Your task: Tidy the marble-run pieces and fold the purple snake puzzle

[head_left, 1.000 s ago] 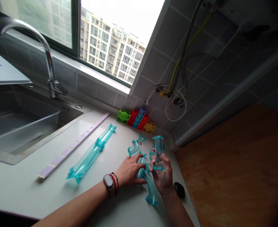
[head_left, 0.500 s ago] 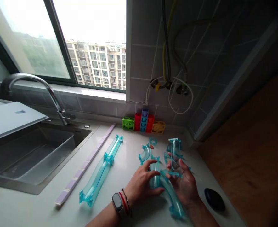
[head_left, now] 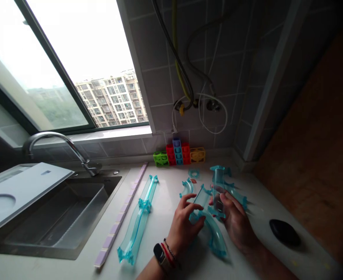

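My right hand [head_left: 237,219] grips a clear teal toy track piece [head_left: 218,181], held upright between thumb and fingers. My left hand [head_left: 188,217], wearing a dark wristband and thin bracelets, has its fingers and thumb curled around another straight teal track piece [head_left: 203,195], which leans to the right. A curved teal track piece [head_left: 216,235] lies on the counter between both hands. Just beyond the left fingers rests a small arched teal piece [head_left: 188,187]. Behind the right hand, more teal pieces [head_left: 238,194] are partly hidden.
Two joined teal track lengths [head_left: 138,221] lie left of my hands, beside a long lilac strip [head_left: 121,214]. Further left is a sink [head_left: 113,186] with a faucet [head_left: 54,136]. Colourful blocks [head_left: 177,152] stand against the wall. A black oval object [head_left: 284,232] sits at right.
The view has shifted and tilted. The straight piece at my left hand has turned from nearly lengthwise to slanting right. My right hand still holds its piece, now closer to it.
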### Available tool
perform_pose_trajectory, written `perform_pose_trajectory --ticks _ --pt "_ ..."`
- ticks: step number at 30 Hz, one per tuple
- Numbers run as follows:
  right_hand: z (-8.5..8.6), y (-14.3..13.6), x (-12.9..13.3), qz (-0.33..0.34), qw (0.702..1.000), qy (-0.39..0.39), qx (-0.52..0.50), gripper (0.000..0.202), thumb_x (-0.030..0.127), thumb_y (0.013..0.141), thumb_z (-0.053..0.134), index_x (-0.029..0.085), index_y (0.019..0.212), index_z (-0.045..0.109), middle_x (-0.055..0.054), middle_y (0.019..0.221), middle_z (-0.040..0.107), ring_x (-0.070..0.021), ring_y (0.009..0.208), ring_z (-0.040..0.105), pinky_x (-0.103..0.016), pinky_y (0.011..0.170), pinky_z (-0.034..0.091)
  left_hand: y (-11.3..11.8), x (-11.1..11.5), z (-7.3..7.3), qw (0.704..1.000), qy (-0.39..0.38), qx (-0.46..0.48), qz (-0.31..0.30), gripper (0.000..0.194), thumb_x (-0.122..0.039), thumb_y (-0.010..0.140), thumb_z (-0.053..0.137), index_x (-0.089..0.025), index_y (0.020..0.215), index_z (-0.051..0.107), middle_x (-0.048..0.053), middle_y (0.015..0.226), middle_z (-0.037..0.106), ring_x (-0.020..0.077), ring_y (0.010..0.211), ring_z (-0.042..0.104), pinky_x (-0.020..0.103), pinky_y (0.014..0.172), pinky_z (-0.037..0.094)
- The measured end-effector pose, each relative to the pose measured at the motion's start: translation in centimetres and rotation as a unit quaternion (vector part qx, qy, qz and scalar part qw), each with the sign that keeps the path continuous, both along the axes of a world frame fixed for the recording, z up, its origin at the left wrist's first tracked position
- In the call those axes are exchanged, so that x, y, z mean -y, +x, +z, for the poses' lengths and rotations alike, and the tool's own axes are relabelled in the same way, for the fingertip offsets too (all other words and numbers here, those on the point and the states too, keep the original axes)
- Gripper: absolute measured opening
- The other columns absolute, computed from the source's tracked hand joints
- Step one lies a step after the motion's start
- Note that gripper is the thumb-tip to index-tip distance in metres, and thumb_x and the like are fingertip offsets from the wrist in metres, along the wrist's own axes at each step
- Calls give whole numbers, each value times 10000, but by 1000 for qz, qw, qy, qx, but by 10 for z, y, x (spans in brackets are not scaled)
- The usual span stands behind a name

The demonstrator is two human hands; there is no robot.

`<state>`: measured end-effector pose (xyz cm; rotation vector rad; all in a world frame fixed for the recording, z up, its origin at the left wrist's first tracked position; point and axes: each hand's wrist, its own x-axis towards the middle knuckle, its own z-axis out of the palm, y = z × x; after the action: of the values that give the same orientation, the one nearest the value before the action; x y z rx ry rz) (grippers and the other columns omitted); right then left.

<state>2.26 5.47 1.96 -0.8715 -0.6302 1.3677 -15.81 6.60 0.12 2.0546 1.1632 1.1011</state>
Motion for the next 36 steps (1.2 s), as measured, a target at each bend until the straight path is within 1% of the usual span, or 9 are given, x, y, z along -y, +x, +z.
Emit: perform_pose_trajectory --ticks 6,10,13,17,22,26,30,33,36 --pt "-3 -1 4 32 993 80 80 460 502 888 758 238 1253 662 -46 911 722 -174 696 576 -291 650 474 -1 -1 -3 998 53 19 -2 179 -229 867 771 -274 1039 752 109 1275 667 271 1109 699 468 956 616" --pt "-2 -1 5 27 991 92 92 428 489 915 730 242 1255 652 -40 900 698 -178 695 563 -303 651 462 -1 0 5 994 98 43 23 69 -270 869 790 -241 912 743 102 1127 656 238 992 712 412 868 633" --pt "-2 -1 6 18 989 104 99 416 477 924 721 244 1261 646 -34 897 687 -174 688 551 -309 654 457 -2 2 14 990 125 56 42 119 -303 877 790 -221 846 709 78 996 626 207 880 694 368 767 627" --pt "-1 -2 6 -6 988 116 104 398 484 941 695 248 1258 640 -33 904 697 -177 730 567 -303 670 454 -2 4 22 984 132 94 67 230 -259 889 774 -200 738 610 50 935 590 193 879 683 344 764 619" --pt "3 -1 2 -36 993 85 72 364 500 919 714 249 1176 658 -25 892 718 -178 771 613 -289 670 463 -2 -1 20 970 44 221 89 255 -286 897 751 -194 752 564 34 932 540 175 889 660 230 619 609" --pt "3 0 0 -44 996 63 53 309 497 921 709 244 1091 653 -32 934 742 -179 794 639 -294 704 495 -5 -7 19 943 -33 311 115 264 -337 864 788 -179 812 582 57 1083 600 167 910 694 247 692 624" --pt "5 1 2 13 997 57 46 316 521 916 693 241 1055 645 -43 960 754 -196 802 647 -309 722 502 -5 -8 27 896 -170 394 109 332 -381 817 829 -182 932 589 112 1387 587 178 899 739 290 712 633" --pt "11 0 5 70 990 93 74 297 486 910 704 235 1063 660 -62 1055 743 -214 900 644 -324 790 501 -3 -7 32 856 -234 452 91 381 -351 766 876 -187 978 606 123 1432 585 191 962 715 298 750 629" --pt "16 -1 7 75 980 137 122 289 444 882 736 231 1069 678 -74 1161 715 -233 1035 623 -338 891 486 -4 -8 29 826 -274 488 60 369 -314 782 867 -200 1037 625 108 1420 605 179 1000 685 282 776 617"
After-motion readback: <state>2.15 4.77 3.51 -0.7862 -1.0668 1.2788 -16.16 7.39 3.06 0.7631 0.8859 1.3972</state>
